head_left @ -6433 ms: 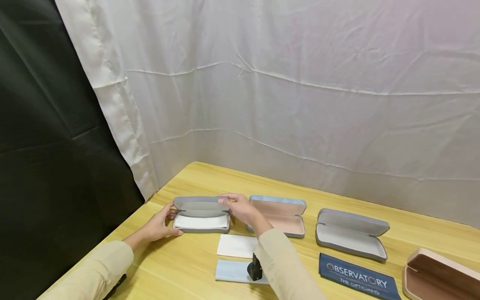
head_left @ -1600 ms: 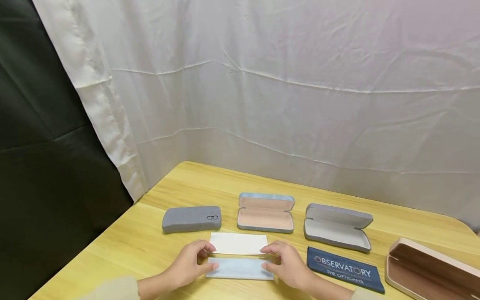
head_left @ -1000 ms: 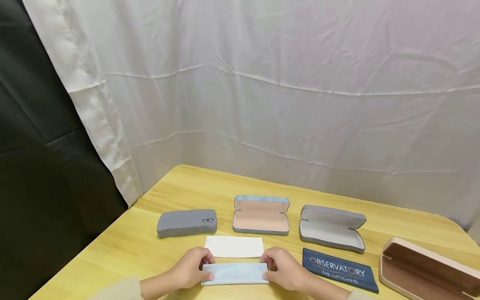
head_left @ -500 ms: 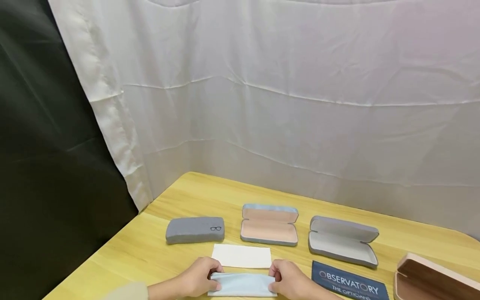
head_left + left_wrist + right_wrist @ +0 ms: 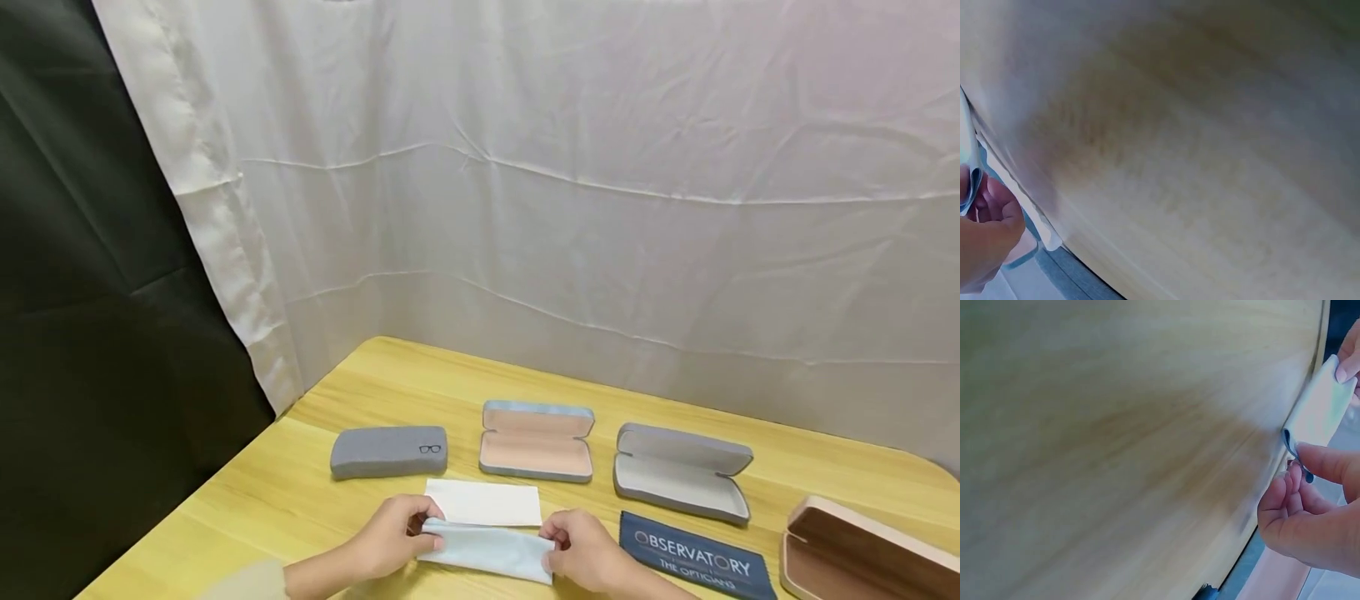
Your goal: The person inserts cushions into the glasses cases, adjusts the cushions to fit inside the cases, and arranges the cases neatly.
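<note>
Between my hands is a folded light blue lens cloth [image 5: 487, 548], tilted up at the near side of the table in the head view. My left hand [image 5: 393, 535] pinches its left end between thumb and fingers. Its right end is pinched by my right hand [image 5: 588, 552]; the right wrist view shows the folded layers of the cloth [image 5: 1322, 409] in that grip. Just behind it lies a folded white cloth [image 5: 483, 502], partly overlapped by the blue one. Farther back stands an open glasses case [image 5: 536, 457] with a blue shell and pink lining.
A closed grey glasses case [image 5: 386, 452] with a spectacles mark lies at the left. To the right are an open grey case [image 5: 678, 483], a dark blue printed cloth [image 5: 693, 557] and an open brown-lined case [image 5: 855, 562]. A white curtain [image 5: 585, 208] hangs behind the table.
The left grey case, open with a white cloth inside at first, is now closed. Both hands moved from it to the light blue cloth, which has risen from lying flat and now slants.
</note>
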Motion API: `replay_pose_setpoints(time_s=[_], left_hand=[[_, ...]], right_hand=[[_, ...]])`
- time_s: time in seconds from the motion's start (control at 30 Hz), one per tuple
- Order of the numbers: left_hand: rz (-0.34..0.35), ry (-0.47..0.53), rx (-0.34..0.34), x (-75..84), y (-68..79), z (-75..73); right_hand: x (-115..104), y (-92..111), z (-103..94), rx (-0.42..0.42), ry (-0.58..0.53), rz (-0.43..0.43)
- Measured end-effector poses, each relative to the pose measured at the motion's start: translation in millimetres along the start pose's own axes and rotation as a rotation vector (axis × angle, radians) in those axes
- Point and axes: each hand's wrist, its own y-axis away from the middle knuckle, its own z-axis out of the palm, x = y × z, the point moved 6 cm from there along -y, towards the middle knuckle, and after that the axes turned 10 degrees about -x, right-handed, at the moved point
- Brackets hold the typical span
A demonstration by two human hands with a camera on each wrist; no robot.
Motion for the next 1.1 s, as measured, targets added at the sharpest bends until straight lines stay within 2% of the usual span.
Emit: replay_pose_setpoints(time_s=[0.17, 0.4, 0.57, 0.77, 1.1], left_hand=[[0.002, 0.095, 0.043, -1.6, -4.3, -1.8], [-0.079, 0.222, 0.096, -2.2, -16.0, -3.0], [-0.123, 0.233, 0.126, 2.4, -26.4, -7.7], [-0.131, 0.206, 0.165, 8.1, -39.7, -14.9], [-0.142, 0.219, 0.21, 14.5, -66.0, -15.7]], right_hand=[[1.9, 6.9, -7.9, 0.039, -0.118, 0.01], [-0.5, 12.7, -24.8, 0.106, -0.263, -0.007], [-2.2, 11.1, -37.1, 0.19, -0.33, 0.005], [-0.9, 6.7, -50.7, 0.299, -0.351, 0.024], [9.2, 6.3, -71.5, 0.447, -0.362, 0.053]])
